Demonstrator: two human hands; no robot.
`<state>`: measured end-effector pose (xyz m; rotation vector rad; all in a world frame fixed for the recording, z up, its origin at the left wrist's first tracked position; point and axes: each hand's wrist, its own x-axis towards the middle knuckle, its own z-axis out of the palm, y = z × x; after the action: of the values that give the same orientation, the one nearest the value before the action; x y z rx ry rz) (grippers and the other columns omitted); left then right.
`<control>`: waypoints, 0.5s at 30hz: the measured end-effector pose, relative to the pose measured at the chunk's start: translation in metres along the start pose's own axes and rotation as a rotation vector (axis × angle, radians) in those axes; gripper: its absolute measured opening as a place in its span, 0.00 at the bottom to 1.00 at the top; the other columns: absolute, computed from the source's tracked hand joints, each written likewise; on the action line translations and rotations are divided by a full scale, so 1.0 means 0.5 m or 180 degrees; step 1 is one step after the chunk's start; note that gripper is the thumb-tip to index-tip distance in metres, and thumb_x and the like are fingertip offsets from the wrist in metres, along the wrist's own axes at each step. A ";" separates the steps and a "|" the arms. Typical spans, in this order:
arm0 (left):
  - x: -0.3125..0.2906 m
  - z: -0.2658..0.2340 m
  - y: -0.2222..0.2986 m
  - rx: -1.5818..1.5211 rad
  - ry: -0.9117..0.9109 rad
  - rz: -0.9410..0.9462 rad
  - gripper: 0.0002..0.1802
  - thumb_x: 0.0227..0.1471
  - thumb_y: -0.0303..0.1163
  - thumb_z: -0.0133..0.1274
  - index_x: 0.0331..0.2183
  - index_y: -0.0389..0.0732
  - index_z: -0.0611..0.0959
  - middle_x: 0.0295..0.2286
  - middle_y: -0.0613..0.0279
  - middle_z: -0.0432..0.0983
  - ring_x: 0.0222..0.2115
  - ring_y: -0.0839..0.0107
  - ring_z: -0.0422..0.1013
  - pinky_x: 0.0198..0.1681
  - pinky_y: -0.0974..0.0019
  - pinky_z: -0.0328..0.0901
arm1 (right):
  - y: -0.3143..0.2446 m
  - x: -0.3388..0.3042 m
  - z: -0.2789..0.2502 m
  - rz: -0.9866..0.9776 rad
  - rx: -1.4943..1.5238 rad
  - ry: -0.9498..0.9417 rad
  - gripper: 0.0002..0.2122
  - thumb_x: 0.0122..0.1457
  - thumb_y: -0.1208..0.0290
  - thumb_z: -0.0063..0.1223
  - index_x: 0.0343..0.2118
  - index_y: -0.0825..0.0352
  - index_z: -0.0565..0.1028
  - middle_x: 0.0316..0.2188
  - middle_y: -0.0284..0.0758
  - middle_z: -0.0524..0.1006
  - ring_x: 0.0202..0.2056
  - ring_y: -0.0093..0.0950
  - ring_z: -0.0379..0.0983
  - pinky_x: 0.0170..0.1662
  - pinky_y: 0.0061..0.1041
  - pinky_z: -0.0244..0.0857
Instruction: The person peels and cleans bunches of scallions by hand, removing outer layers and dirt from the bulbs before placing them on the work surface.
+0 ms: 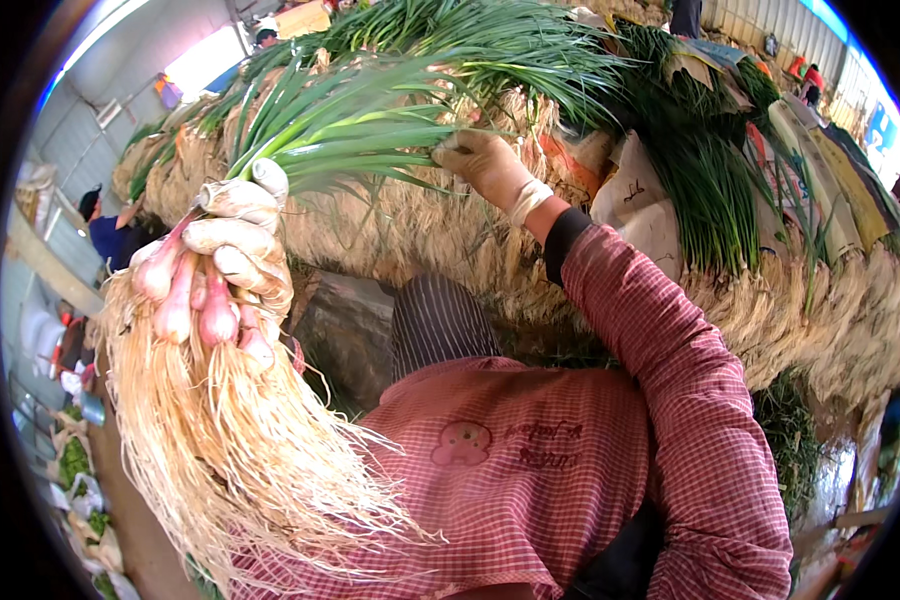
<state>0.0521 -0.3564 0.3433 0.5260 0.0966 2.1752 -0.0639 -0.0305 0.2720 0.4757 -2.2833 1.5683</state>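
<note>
My left hand (242, 232), in a dirty white glove, grips a bunch of green onions (195, 300) just above their pink bulbs. Long pale roots hang down from the bulbs over my red checked apron (510, 470). The bunch's green leaves (360, 125) stretch up and to the right. My right hand (485, 165), also gloved, reaches out and touches those leaves near their far end, next to the big pile. A red checked sleeve covers my right arm.
A large heap of green onions (690, 180) with pale roots facing me fills the middle and right. Another person in a blue top and dark cap (105, 225) stands at the left. More people (808, 80) are at the far right. Bags of greens (75, 470) lie at the lower left.
</note>
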 end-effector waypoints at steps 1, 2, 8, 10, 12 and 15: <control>0.003 -0.015 0.005 0.0006 -0.0026 -0.0032 0.13 0.49 0.33 0.55 0.36 0.39 0.74 0.27 0.64 0.73 0.34 0.69 0.73 0.45 0.60 0.68 | 0.008 -0.007 -0.014 -0.0201 -0.0397 0.0151 0.09 0.57 0.67 0.57 0.34 0.67 0.77 0.24 0.27 0.73 0.26 0.17 0.65 0.31 0.19 0.62; -0.001 -0.001 0.006 0.0079 0.0055 -0.0020 0.13 0.49 0.33 0.56 0.36 0.39 0.74 0.27 0.64 0.73 0.34 0.69 0.73 0.45 0.60 0.68 | 0.004 -0.010 -0.012 0.0078 -0.0331 0.0127 0.07 0.57 0.68 0.55 0.32 0.67 0.77 0.22 0.29 0.73 0.25 0.19 0.64 0.32 0.21 0.62; -0.023 -0.022 0.016 0.0333 0.0105 0.0086 0.14 0.49 0.34 0.56 0.36 0.38 0.74 0.27 0.64 0.73 0.34 0.68 0.73 0.45 0.60 0.68 | 0.044 0.009 -0.013 0.0085 -0.0935 0.0881 0.12 0.58 0.63 0.51 0.33 0.68 0.77 0.23 0.38 0.74 0.27 0.30 0.69 0.33 0.29 0.63; -0.034 -0.023 0.024 0.0434 0.0125 0.0130 0.14 0.49 0.34 0.56 0.36 0.38 0.74 0.27 0.64 0.73 0.34 0.68 0.73 0.45 0.60 0.68 | 0.075 0.008 -0.035 -0.0099 -0.1343 0.1053 0.13 0.57 0.61 0.49 0.34 0.68 0.76 0.27 0.46 0.76 0.29 0.43 0.72 0.35 0.38 0.65; -0.055 -0.022 0.038 0.0565 0.0155 0.0196 0.15 0.49 0.35 0.57 0.36 0.38 0.74 0.26 0.64 0.73 0.34 0.68 0.73 0.45 0.59 0.68 | 0.119 -0.017 -0.078 0.0532 -0.2224 0.0745 0.14 0.57 0.63 0.43 0.32 0.70 0.74 0.30 0.52 0.76 0.35 0.51 0.73 0.39 0.45 0.65; -0.113 -0.010 0.069 0.0885 0.0241 0.0361 0.15 0.49 0.35 0.57 0.36 0.38 0.74 0.26 0.63 0.73 0.34 0.67 0.73 0.45 0.59 0.68 | 0.235 -0.075 -0.116 0.0244 -0.3197 -0.0539 0.10 0.53 0.67 0.47 0.34 0.67 0.75 0.31 0.44 0.76 0.37 0.44 0.73 0.40 0.39 0.66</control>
<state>0.0548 -0.4211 0.3286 0.6174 0.4245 2.3072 -0.0786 0.0669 0.1779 0.2360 -2.8420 0.2531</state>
